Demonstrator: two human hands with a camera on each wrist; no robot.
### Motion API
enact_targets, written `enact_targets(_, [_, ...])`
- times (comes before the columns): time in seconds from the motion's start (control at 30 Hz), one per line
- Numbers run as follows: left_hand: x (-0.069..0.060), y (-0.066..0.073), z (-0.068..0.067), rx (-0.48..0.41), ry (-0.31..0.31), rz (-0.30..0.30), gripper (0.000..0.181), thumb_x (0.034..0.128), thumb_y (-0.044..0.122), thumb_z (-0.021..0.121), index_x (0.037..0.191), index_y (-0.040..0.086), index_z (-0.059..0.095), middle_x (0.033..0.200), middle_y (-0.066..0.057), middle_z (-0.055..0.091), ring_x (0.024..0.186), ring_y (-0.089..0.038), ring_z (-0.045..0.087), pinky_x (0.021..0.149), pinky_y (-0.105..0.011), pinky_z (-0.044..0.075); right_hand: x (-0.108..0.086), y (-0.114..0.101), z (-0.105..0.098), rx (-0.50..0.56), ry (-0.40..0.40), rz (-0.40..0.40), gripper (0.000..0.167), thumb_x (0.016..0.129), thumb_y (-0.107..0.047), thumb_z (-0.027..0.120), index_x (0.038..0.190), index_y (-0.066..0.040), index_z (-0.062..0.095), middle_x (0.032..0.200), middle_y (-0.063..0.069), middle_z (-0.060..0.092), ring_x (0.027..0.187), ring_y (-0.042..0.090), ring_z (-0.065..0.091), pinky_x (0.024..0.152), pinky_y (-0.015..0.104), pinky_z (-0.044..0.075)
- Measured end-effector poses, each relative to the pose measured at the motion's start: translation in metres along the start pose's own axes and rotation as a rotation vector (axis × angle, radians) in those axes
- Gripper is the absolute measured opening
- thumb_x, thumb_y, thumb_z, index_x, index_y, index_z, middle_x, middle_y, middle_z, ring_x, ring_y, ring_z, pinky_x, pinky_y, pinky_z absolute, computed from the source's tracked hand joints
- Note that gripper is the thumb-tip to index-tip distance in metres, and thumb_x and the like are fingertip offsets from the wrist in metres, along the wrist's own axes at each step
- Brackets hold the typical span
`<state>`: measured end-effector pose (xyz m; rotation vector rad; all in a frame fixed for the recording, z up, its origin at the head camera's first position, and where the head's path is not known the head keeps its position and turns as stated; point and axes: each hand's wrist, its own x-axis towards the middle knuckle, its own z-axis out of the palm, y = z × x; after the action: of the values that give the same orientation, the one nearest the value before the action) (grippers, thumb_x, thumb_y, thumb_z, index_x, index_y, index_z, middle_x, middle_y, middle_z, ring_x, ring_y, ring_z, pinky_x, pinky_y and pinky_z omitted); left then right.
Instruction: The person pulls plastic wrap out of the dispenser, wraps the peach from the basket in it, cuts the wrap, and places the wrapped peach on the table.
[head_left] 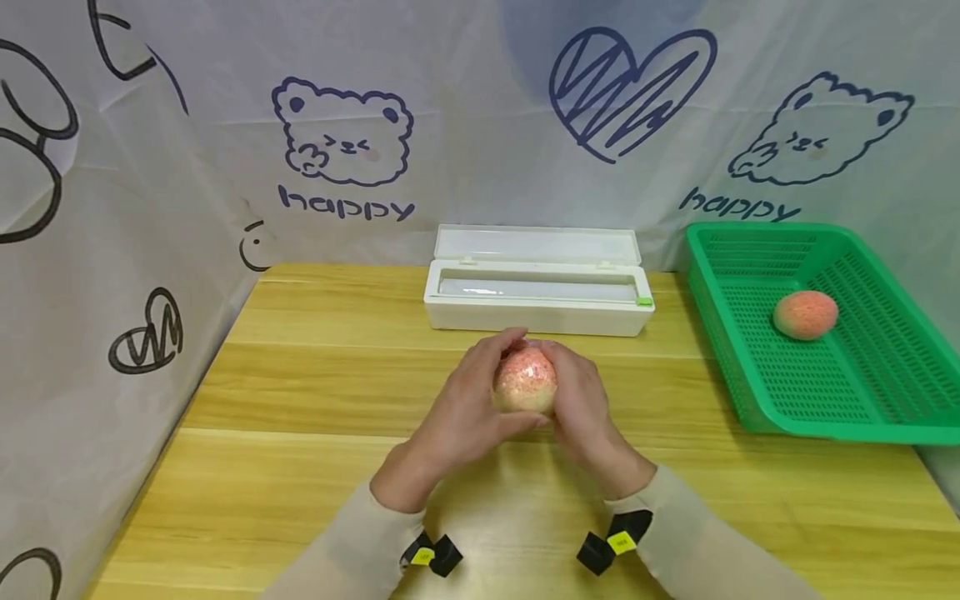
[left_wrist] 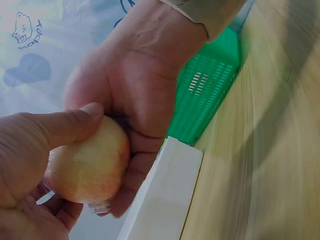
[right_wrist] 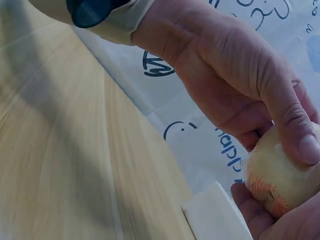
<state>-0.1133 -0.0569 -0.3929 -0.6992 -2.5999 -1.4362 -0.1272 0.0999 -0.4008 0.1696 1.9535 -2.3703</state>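
Observation:
A pink and pale yellow peach (head_left: 525, 380) is held between both hands over the table, in front of the white box. Shiny clear film (left_wrist: 101, 206) clings to it. My left hand (head_left: 463, 408) grips the peach from the left, its thumb lying across the near side. From the right, my right hand (head_left: 583, 402) curves round the fruit. In the left wrist view the right palm lies against the peach (left_wrist: 95, 162). The right wrist view shows the left thumb (right_wrist: 306, 145) pressing on it; the right hand (right_wrist: 297, 222) is partly cut off there.
Behind the hands stands a long white box (head_left: 536, 319), lid (head_left: 536, 244) raised, with a roll of clear film (head_left: 536, 288) inside. To the right, a green basket (head_left: 750, 392) holds another peach (head_left: 806, 315). A printed cloth (head_left: 487, 125) hangs behind the wooden table (head_left: 300, 367).

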Motion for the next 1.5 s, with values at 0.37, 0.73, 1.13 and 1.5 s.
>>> enact_targets(0.37, [0.001, -0.002, -0.003, -0.626, -0.119, -0.351, 0.068, 0.1117, 0.046, 0.048, 0.169, 0.021, 0.020, 0.159, -0.021, 0.042, 0.121, -0.036, 0.068, 0.101, -0.052, 0.058, 0.004, -0.005, -0.002, 0.316, 0.049, 0.015, 0.038, 0.112, -0.022, 0.038, 0.112, -0.003, 0.071, 0.118, 0.006, 0.069, 0.113, 0.018, 0.065, 0.098, 0.031, 0.058])
enact_targets(0.73, [0.006, 0.001, 0.005, -0.550, -0.130, -0.385, 0.073, 0.1121, 0.058, 0.032, 0.170, 0.016, 0.016, 0.151, -0.022, 0.052, 0.087, -0.028, 0.076, 0.079, -0.041, 0.065, -0.002, -0.002, 0.000, 0.033, -0.021, -0.123, 0.039, 0.112, -0.021, 0.041, 0.125, 0.004, 0.068, 0.125, 0.013, 0.069, 0.119, 0.021, 0.064, 0.099, 0.028, 0.056])
enact_targets(1.13, [0.010, 0.007, 0.007, -0.521, -0.124, -0.456, 0.070, 0.1114, 0.059, 0.034, 0.169, 0.021, 0.021, 0.144, -0.023, 0.057, 0.074, -0.032, 0.076, 0.074, -0.045, 0.065, 0.000, 0.001, -0.002, -0.056, 0.014, -0.147, 0.040, 0.110, -0.023, 0.045, 0.108, 0.000, 0.078, 0.110, 0.006, 0.077, 0.107, 0.020, 0.069, 0.088, 0.028, 0.059])
enact_targets(1.5, [0.015, 0.002, 0.010, -0.573, -0.041, -0.490, 0.058, 0.1130, 0.048, 0.028, 0.164, 0.022, 0.035, 0.123, -0.026, 0.064, 0.057, -0.025, 0.070, 0.053, -0.045, 0.062, -0.002, 0.004, 0.005, 0.054, -0.017, -0.123, 0.039, 0.110, -0.022, 0.045, 0.109, 0.000, 0.078, 0.109, 0.005, 0.077, 0.108, 0.021, 0.068, 0.095, 0.030, 0.056])
